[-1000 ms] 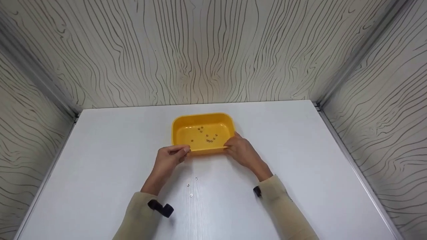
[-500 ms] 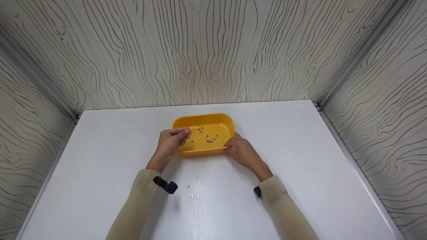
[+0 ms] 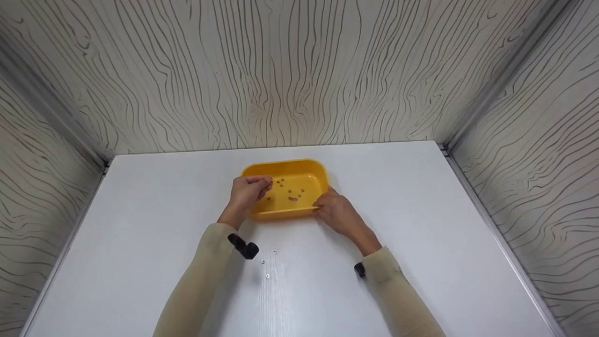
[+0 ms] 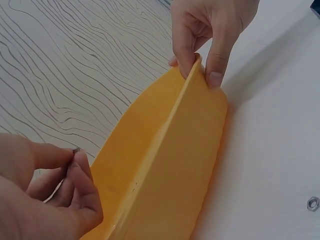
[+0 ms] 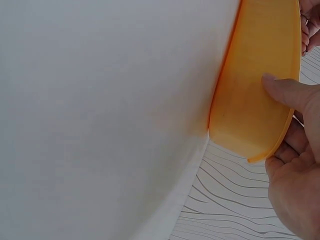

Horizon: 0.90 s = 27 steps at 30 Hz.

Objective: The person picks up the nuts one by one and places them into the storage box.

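A yellow plastic tray (image 3: pixel 285 214) stands on the white table, with several small metal nuts (image 3: pixel 293 199) scattered over its floor. My left hand (image 3: pixel 248 192) is above the tray's left part. Between its thumb and forefinger it pinches a small nut (image 4: pixel 75 150), mostly covered by the fingertips. At the tray's near right corner my right hand (image 3: pixel 340 213) grips the rim, thumb (image 5: pixel 287 91) on the outer wall and fingers over the inside. On the table in front of the tray lie 3 loose nuts; one nut (image 4: pixel 313 203) shows its hexagonal shape in the left wrist view.
The white table (image 3: pixel 421 224) extends around the tray on all sides. Wood-patterned panels (image 3: pixel 281 70) rise behind it and at both sides, with metal rails at the corners. A black wrist camera (image 3: pixel 244 246) sits on the left sleeve.
From the tray's near rim my left hand has moved up and forward over the tray, then slightly right, with its fingers still pinched. My right hand and the tray stay put.
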### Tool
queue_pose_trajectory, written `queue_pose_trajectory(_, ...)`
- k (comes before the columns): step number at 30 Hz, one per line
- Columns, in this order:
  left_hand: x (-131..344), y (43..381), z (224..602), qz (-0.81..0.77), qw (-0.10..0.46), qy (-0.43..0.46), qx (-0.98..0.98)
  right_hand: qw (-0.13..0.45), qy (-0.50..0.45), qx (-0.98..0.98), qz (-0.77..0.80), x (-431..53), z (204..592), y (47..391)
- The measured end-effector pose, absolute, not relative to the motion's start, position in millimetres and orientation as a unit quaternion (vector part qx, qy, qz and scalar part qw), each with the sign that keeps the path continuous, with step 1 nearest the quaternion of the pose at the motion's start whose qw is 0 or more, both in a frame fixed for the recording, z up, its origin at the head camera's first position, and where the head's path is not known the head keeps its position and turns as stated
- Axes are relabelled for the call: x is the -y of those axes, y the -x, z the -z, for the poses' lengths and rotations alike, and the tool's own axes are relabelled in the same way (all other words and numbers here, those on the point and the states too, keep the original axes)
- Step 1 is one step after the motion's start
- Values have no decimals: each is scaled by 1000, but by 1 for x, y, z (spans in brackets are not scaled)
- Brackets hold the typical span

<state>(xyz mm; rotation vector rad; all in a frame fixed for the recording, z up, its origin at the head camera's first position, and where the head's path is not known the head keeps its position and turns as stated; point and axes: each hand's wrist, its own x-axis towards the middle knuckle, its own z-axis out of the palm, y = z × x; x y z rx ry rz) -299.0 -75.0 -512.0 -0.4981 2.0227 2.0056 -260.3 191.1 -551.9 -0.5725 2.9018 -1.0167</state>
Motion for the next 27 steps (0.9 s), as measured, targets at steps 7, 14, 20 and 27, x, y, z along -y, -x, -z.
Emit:
queue_pose_trajectory(7, 78, 297, 513, -695, 106, 173, -690, -7, 193, -929, 317, -191, 551, 261)
queue_pose_trajectory(14, 85, 295, 511, -679, 117, 181, -702, 4, 195, -929, 315, -191, 553, 263)
queue_pose_trajectory(20, 88, 286, 506, -679, 138, 168, -701, 7, 190, -928, 321, -192, 555, 262)
queue_pose_trajectory(27, 95, 266, 501, -655, 122, 130, -734, 8, 190, -926, 326, -192, 554, 262)
